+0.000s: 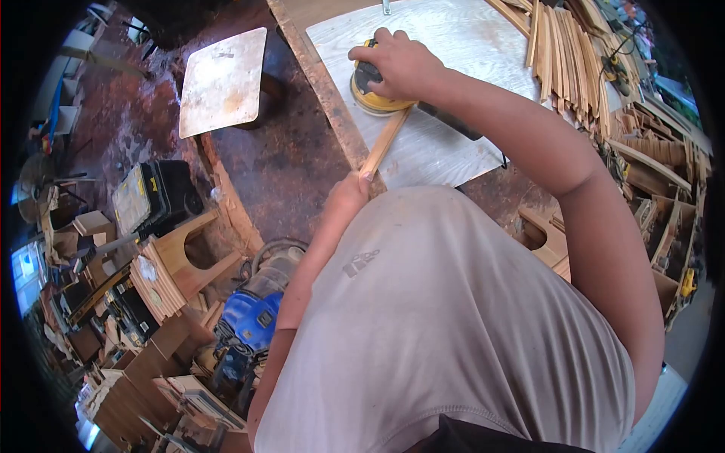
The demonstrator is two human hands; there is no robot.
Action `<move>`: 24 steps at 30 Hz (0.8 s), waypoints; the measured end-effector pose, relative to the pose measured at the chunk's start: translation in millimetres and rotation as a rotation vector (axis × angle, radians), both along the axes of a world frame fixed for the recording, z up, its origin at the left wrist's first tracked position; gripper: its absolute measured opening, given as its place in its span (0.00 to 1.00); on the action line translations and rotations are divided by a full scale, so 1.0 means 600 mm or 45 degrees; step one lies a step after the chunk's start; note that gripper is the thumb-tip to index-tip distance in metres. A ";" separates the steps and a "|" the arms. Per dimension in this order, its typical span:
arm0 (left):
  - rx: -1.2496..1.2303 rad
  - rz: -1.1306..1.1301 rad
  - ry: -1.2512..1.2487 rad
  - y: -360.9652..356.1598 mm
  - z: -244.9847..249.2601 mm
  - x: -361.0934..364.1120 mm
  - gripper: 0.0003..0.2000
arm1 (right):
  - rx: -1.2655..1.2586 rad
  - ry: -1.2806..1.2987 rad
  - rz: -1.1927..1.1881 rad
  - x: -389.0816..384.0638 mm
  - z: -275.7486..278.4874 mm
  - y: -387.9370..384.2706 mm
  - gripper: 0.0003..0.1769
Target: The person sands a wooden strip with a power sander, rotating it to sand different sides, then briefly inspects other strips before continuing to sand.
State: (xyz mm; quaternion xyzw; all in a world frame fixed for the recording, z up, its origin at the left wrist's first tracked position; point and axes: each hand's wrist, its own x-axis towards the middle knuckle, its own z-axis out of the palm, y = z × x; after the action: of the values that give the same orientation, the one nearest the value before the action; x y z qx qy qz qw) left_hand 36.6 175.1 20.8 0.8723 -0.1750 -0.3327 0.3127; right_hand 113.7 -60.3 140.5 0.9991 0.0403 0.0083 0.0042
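Observation:
My right hand (399, 62) grips the top of a yellow and black orbital sander (369, 93), which rests on a pale plywood sheet (445, 45). A thin wooden strip (385, 142) runs from under the sander's pad back toward me. My left hand (349, 192) holds the near end of that strip at the edge of the sheet. A grey T-shirt fills the lower middle of the view and hides the bench edge below.
A stack of thin wooden strips (563, 64) lies on the bench's right side. On the floor to the left stand a square board (223, 79), a black and yellow tool case (151, 198), a blue machine (253, 317) and wooden parts (177, 268).

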 end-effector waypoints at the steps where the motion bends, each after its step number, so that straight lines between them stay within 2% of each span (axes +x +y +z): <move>1: 0.008 -0.026 -0.003 0.000 -0.002 0.000 0.22 | 0.001 0.005 0.006 0.002 -0.004 -0.005 0.29; 5: 0.033 -0.031 0.029 0.001 0.005 0.005 0.22 | 0.057 -0.148 -0.126 0.015 -0.008 -0.045 0.31; 7: 0.040 -0.042 0.010 0.001 0.000 0.004 0.22 | 0.266 0.036 -0.283 0.003 0.042 -0.044 0.28; 8: 0.040 -0.045 0.015 0.001 -0.005 0.003 0.22 | 0.306 0.086 -0.329 0.001 0.053 -0.050 0.33; 11: -0.005 -0.080 -0.007 0.003 -0.010 0.008 0.22 | 0.243 0.042 -0.363 -0.013 0.070 -0.065 0.32; 12: -0.015 -0.066 0.020 0.002 -0.008 0.007 0.22 | 0.234 0.015 -0.374 -0.020 0.071 -0.068 0.30; 17: 0.021 -0.054 0.058 -0.005 -0.015 0.008 0.22 | 0.070 -0.037 -0.276 -0.051 -0.004 -0.090 0.31; 24: 0.029 -0.033 0.018 -0.005 0.002 0.010 0.23 | 0.114 0.043 -0.244 -0.075 -0.002 -0.047 0.29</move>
State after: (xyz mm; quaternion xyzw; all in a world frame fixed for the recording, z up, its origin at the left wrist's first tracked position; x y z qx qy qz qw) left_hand 42.5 172.2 21.8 0.8711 -0.1805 -0.3447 0.2996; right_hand 68.8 -88.7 139.6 0.9976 -0.0558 -0.0070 -0.0403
